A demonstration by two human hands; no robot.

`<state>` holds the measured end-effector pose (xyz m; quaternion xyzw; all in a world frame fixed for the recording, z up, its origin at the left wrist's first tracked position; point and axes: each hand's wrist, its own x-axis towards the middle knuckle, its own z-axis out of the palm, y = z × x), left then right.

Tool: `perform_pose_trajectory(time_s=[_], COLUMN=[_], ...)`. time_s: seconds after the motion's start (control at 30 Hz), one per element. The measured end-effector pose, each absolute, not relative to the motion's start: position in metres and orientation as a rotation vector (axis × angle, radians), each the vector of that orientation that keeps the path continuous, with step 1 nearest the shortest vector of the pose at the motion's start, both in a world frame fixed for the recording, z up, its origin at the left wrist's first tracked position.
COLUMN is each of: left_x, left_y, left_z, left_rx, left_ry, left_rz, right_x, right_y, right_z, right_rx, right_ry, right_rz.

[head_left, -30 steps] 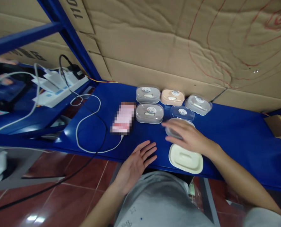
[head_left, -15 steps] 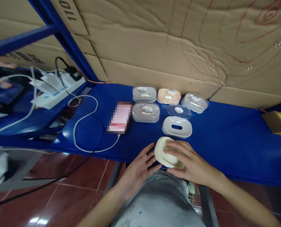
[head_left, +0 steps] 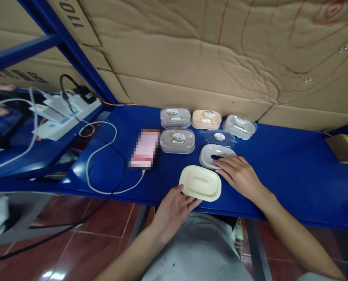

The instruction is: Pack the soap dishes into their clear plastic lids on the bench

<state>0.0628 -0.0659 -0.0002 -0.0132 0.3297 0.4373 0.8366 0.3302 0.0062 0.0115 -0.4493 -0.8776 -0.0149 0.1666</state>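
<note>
At the table's front edge my left hand (head_left: 176, 207) holds a cream oval soap dish tray (head_left: 200, 182), its thumb on the rim and its fingers underneath. The hollow side faces up, with a raised ridge in the middle. My right hand (head_left: 240, 175) grips the near right side of a white soap dish (head_left: 206, 157), with fingertips at its dark oval slot. Just behind lies a clear lid (head_left: 220, 137) with a round sticker. Part of the white dish is hidden by my right fingers.
Grey lidded soap boxes (head_left: 177, 141) and a peach one (head_left: 206, 119) stand behind on the blue table (head_left: 291, 175). A phone (head_left: 144, 149) with a white cable (head_left: 88, 171) lies at left. A power strip (head_left: 65, 121) stands farther left; a cardboard box (head_left: 342, 148) at right.
My right hand has let go of the cream tray and moved up and right to the white soap dish. My left hand has taken hold of the cream tray, now tilted flatter.
</note>
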Motion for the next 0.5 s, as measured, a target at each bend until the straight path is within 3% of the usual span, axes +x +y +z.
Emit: perform_pose_trajectory(time_s=[0.3,0.5], left_x=[0.073,0.078], left_y=[-0.058,-0.056], left_z=[-0.001,-0.009], left_rx=[0.030,0.074], left_ry=[0.630,0.631], left_rz=[0.965,1.002], right_x=[0.286,0.271], right_y=[-0.042,-0.056], right_z=[0.029,0.015], right_rx=[-1.032,-0.941], right_ry=[-2.412,-2.593], right_rz=[0.097,-0.051])
